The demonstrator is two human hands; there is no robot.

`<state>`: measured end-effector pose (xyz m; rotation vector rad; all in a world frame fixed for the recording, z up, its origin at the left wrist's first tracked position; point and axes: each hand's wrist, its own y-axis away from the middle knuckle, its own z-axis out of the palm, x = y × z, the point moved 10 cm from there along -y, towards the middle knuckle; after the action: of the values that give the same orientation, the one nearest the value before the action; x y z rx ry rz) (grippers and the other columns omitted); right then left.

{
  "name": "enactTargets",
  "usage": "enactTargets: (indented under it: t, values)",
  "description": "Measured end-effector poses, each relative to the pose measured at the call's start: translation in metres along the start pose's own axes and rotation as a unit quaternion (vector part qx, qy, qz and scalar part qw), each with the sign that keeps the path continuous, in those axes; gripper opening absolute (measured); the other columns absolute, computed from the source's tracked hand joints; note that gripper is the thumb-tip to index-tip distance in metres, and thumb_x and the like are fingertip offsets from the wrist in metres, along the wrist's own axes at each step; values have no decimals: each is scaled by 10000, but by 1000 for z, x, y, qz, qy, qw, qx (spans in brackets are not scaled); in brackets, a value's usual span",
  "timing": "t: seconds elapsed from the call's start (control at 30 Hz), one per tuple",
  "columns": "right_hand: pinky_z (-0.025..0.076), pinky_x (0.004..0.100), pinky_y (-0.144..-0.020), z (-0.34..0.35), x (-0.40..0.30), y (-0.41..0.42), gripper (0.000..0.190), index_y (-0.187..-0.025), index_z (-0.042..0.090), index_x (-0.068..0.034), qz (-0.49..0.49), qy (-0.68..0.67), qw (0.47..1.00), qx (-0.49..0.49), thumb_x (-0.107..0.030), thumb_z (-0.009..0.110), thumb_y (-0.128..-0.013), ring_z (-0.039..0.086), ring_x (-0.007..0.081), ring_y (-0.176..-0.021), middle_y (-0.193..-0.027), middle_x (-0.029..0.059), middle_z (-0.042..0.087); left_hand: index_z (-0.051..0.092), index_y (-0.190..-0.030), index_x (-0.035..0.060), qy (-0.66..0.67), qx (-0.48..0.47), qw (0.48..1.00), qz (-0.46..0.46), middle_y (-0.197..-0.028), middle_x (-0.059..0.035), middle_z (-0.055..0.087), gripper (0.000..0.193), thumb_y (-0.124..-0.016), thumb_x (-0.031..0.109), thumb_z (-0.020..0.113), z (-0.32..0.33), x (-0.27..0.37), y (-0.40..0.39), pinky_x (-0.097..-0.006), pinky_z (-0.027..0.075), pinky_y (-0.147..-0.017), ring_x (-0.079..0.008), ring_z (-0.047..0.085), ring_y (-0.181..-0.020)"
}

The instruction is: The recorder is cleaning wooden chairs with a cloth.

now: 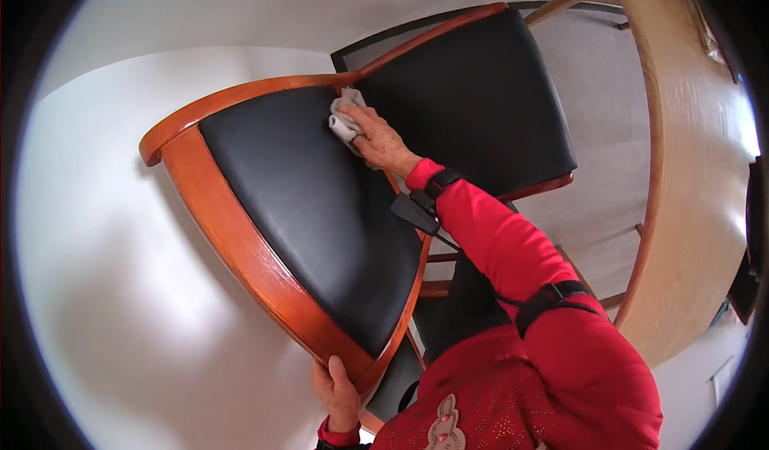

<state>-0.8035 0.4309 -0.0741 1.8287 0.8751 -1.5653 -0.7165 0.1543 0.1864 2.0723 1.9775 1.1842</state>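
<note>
A chair with a reddish-brown wooden frame (240, 239) and a black padded backrest (300, 197) stands before me, its black seat (462, 101) beyond the backrest. My right hand (381, 140) presses a crumpled whitish cloth (346, 116) to the edge of the backrest, near the corner where the frame meets the seat. With my left hand (337, 390) I grip the lower end of the wooden frame, thumb on its front face; the fingers behind it are partly hidden.
A pale wall (150, 282) runs close along the left. At the right stands a long light-wood table (691, 179), its legs partly seen over the grey floor (601, 107). Part of another dark seat (399, 372) shows below the backrest, near my body.
</note>
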Motion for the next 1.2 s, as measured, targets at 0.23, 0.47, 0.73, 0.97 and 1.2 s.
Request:
enactTargets:
  t: [0.23,0.47,0.73,0.97,1.2]
  values:
    - [400,395,-953,40,109,207,506,-1267,424,17,348,23,914,-210,-57,491,-771,514,381,-1122,-1170,262,529,516,-1151,-38,-8,4,1000,-2,-1050,-120,584,351,-960,239,413,-8,1,-3,-312,418,-844,-189,538,-957]
    - [472,470,-795,36,86,145,303,-1065,565,-35,290,94,925,-228,-168,529,-795,599,401,-933,-976,214,632,517,-1129,-39,-13,11,1000,-14,-1025,-135,597,362,-931,262,485,-12,-10,-3,-328,435,-815,-215,558,-926]
    - [453,495,-827,-10,-49,-54,575,-1291,377,-109,14,7,999,35,-25,522,-741,521,462,-983,-1168,226,508,523,-1129,-36,-13,21,1000,-17,-1024,-154,607,370,-930,275,502,-6,6,-2,-330,444,-806,-228,573,-916]
    - [423,466,-929,-3,-37,205,680,-1352,323,-111,218,25,961,-171,1,558,-725,430,447,-1145,-1266,243,397,527,-1118,-37,-10,32,999,4,-989,-141,620,330,-924,228,496,-11,3,-1,-328,451,-783,-228,584,-882]
    - [455,489,-794,-13,-115,71,531,-1271,398,-82,102,-13,987,-123,-27,541,-764,532,453,-916,-1070,238,479,551,-1084,-34,-40,33,998,-25,-954,-132,630,305,-917,218,511,-13,-3,-1,-330,460,-767,-216,595,-856]
